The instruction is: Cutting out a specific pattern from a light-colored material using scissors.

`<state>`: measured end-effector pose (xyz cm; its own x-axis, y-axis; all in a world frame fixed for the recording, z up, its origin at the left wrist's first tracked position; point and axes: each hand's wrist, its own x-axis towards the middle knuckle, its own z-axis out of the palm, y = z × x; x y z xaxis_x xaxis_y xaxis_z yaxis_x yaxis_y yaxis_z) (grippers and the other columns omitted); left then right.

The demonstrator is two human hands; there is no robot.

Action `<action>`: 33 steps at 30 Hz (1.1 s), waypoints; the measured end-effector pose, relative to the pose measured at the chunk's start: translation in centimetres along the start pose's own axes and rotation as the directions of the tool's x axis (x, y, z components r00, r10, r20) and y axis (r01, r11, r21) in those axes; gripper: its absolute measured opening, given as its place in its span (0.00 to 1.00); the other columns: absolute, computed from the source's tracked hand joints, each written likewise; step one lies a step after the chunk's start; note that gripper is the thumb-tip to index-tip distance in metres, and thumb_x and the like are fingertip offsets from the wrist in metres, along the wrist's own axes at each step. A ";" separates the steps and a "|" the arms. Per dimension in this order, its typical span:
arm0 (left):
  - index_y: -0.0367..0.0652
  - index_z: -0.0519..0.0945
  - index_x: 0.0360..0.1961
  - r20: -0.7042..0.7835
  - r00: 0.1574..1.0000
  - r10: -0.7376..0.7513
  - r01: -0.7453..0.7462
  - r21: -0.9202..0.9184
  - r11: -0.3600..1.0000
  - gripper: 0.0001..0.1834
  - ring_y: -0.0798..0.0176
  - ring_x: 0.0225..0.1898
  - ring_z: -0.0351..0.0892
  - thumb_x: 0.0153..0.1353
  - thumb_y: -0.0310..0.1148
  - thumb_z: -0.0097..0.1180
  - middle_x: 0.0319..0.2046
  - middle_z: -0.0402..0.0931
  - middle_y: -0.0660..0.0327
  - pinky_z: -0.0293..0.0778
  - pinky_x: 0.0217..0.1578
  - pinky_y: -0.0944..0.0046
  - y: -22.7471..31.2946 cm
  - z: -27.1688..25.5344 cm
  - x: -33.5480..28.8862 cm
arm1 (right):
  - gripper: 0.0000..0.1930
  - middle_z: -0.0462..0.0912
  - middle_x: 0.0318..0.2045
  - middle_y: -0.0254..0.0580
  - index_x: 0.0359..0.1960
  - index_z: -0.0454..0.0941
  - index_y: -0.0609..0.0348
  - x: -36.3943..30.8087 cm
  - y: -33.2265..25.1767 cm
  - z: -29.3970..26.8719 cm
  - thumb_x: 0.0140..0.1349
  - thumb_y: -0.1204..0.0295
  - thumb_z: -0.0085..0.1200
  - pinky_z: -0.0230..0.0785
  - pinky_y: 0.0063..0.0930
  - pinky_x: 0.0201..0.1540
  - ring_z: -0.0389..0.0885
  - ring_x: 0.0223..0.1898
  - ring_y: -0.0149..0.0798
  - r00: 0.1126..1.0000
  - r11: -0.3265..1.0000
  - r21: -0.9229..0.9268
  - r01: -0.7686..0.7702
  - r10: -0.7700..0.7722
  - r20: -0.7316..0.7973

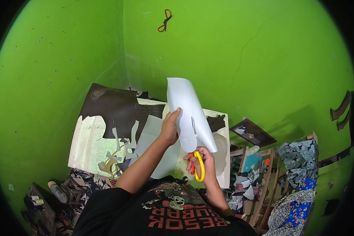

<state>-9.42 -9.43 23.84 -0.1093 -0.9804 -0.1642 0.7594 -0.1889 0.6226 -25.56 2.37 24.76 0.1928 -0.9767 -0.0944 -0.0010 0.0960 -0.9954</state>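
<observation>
My left hand [170, 126] grips the near left edge of a white, curling sheet [185, 100], thumb on top, and holds it up over the table. The sheet has a dark slit near its middle. Below it, my right hand [207, 162] is closed around the handles of a pair of scissors [200, 173], one handle yellow and one red. The scissors' pivot meets the sheet's near end; the blades are mostly hidden. A flat pale grey sheet [147, 133] lies on the table under my left forearm.
A large dark brown sheet [114, 104] covers the far left of the pale table [84, 151], with several cut scraps [115, 157] nearby. Right of the table are wooden frames, a dark picture frame [253, 131] and a heap of patterned cloth [299, 157]. Green walls stand behind.
</observation>
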 end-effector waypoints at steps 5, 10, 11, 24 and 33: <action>0.37 0.70 0.58 -0.005 0.990 0.143 -0.143 -0.082 0.986 0.27 0.59 0.49 0.79 0.71 0.50 0.48 0.48 0.78 0.55 0.75 0.52 0.57 0.4 -0.1 0.5 | 0.18 0.83 0.29 0.43 0.47 0.69 0.66 -1.7 -2.3 -0.5 0.63 0.71 0.63 0.67 0.19 0.18 0.76 0.17 0.27 0.971 0.969 0.066 -0.240 0.239 0.015; 0.38 0.70 0.59 0.058 0.996 0.067 -0.063 -0.067 0.996 0.28 0.59 0.50 0.79 0.71 0.51 0.47 0.50 0.77 0.56 0.74 0.53 0.58 0.8 -0.7 0.8 | 0.12 0.83 0.26 0.43 0.46 0.69 0.63 -2.3 -2.0 -1.2 0.64 0.80 0.58 0.66 0.20 0.16 0.75 0.16 0.28 0.986 0.985 -0.055 -0.165 0.165 -0.005; 0.38 0.70 0.60 0.104 0.993 0.047 -0.042 -0.048 0.998 0.29 0.59 0.51 0.79 0.71 0.52 0.47 0.51 0.77 0.56 0.74 0.53 0.58 0.7 -0.8 0.8 | 0.13 0.83 0.27 0.45 0.46 0.68 0.62 -2.3 -2.0 -1.5 0.65 0.78 0.58 0.67 0.20 0.17 0.75 0.16 0.28 0.987 0.986 -0.056 -0.157 0.159 0.018; 0.37 0.67 0.65 0.173 0.985 0.025 -0.012 -0.080 0.997 0.32 0.58 0.58 0.75 0.73 0.53 0.43 0.59 0.74 0.55 0.67 0.61 0.57 -0.3 -0.5 -0.3 | 0.12 0.82 0.30 0.47 0.47 0.67 0.63 -1.3 -1.5 -3.2 0.67 0.73 0.54 0.70 0.22 0.19 0.77 0.17 0.31 0.989 0.966 0.249 -0.071 0.037 0.142; 0.40 0.65 0.67 0.174 0.985 0.024 0.004 -0.164 0.986 0.33 0.57 0.60 0.73 0.74 0.54 0.41 0.60 0.73 0.56 0.65 0.63 0.55 0.4 -0.4 -0.2 | 0.15 0.82 0.29 0.51 0.49 0.64 0.59 -1.2 -1.2 -3.4 0.68 0.69 0.57 0.69 0.24 0.18 0.77 0.16 0.34 0.984 0.986 0.100 -0.133 0.119 0.131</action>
<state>-8.79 -9.33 23.82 -0.2004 -0.9796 -0.0136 0.8537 -0.1814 0.4881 -29.13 2.76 25.99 0.3179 -0.9247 -0.2093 0.0713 0.2435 -0.9673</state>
